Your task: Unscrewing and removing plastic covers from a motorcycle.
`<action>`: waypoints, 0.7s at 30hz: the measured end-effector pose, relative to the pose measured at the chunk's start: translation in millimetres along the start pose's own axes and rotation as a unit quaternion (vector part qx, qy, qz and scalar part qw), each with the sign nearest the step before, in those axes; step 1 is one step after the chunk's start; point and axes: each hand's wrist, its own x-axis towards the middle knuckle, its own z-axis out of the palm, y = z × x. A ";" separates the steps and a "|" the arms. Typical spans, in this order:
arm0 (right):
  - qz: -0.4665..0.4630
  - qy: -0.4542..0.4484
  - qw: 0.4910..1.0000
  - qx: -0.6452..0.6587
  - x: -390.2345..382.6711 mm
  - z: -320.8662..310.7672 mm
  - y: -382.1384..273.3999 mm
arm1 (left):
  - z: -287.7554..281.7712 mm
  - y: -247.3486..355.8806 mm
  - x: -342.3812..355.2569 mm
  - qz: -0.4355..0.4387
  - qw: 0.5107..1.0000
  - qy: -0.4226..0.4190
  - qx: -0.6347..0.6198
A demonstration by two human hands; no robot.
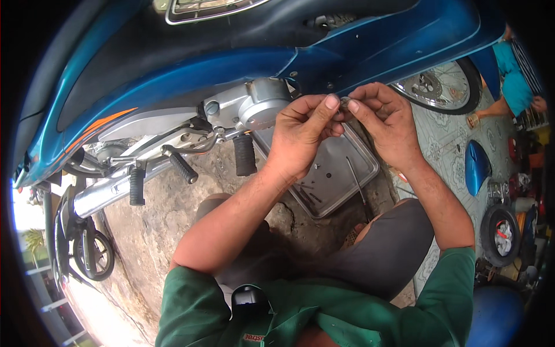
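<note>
My left hand [303,127] and my right hand [387,121] meet in front of me, thumbs and fingertips pinched on a small dark piece [345,103], too small to make out clearly. They are beside the silver engine cover [266,110] of a blue motorbike [358,58]. Below them on the ground lies a metal tray [321,209] with small dark parts [303,191] in it and a long thin tool [352,173] along its right side.
Footpegs [245,156] and an exhaust [104,194] extend leftward. At right are a wheel [433,84], a blue panel [475,168], a loose tire [491,248] and assorted clutter. Another person's arm [488,113] reaches in at upper right, over the tiled floor [433,173].
</note>
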 end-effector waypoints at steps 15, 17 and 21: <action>0.211 0.146 0.829 -0.497 -95.2 -318.8 229.8 | -20.9 -23.8 -5.8 -0.014 0.987 0.027 0.158; 0.237 0.153 0.823 -0.493 -113.5 -330.8 273.7 | -29.2 -27.2 -7.8 -0.041 0.983 0.066 0.163; 0.273 0.189 0.792 -0.512 -131.3 -336.6 337.2 | -39.2 -30.0 -7.1 -0.053 0.983 0.082 0.155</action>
